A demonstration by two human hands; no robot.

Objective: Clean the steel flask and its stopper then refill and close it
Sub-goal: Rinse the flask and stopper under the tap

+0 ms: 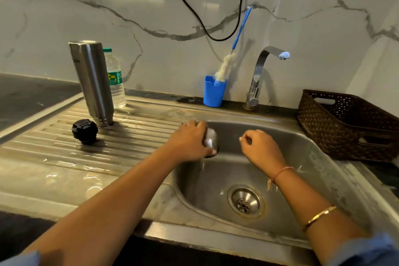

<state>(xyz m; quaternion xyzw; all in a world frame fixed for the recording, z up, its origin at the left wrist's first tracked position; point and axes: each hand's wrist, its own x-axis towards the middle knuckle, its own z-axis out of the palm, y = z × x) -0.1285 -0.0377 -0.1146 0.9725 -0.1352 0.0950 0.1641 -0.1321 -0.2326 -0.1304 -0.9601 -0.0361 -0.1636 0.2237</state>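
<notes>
Over the sink point(323, 157), left hand point(190, 142) fingers point(212, 152) wrap a small steel cup point(211, 138); right hand point(259, 149) loosely curled, holding nothing. Steel flask point(92, 82) stands upside down on wet draining surface point(129, 134), black stopper point(84, 131) just beside it, w/ water bottle point(115, 80) behind.

Steel flask point(92, 82): brushed metal, satin sheen. Stopper point(84, 131): black plastic, slightly glossy. Sink point(319, 157): dull stainless steel, wet, stained. Water bottle point(115, 80): clear plastic. Basket point(323, 127): brown woven-pattern plastic, matt.
</notes>
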